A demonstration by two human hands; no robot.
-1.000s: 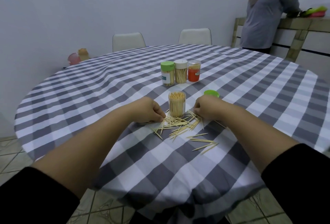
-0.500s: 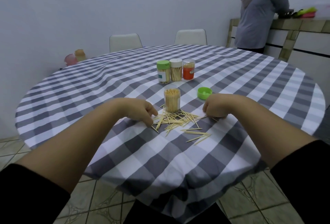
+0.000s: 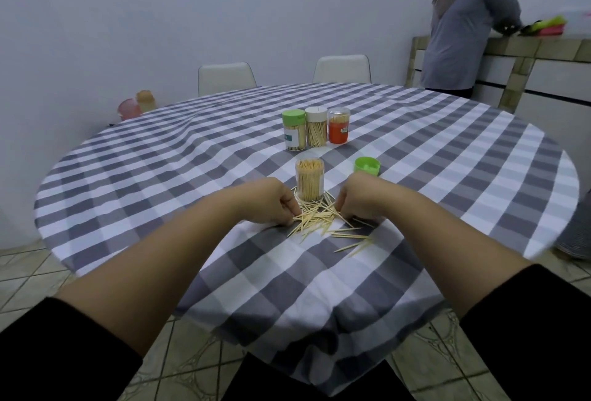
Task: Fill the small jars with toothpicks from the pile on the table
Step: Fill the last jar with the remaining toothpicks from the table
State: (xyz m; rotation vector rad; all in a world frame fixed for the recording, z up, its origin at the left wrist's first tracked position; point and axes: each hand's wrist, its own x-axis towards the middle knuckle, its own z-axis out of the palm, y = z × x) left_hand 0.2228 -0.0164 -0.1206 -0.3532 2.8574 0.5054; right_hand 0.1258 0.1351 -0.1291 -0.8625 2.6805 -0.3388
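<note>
Four small jars stand on the bench [image 3: 447, 157]: one open jar [image 3: 309, 183] beside the toothpick pile [image 3: 323, 220], and three in a row behind it, green-capped [image 3: 293, 129], white-capped [image 3: 316, 126] and orange [image 3: 339, 125]. One loose green lid [image 3: 367, 166]. Two chairs [image 3: 226, 78] behind the bench. Two hands [image 3: 265, 205] at the pile.

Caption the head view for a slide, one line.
Both hands, left and right, gather the toothpick pile before an open, nearly full jar on a checked tablecloth.

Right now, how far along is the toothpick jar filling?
Three jars at the back look filled, two capped. The open jar looks nearly full; its green lid lies beside it. Left hand and right hand are gathering the toothpick pile, which remains, with strays nearer the table edge.
</note>
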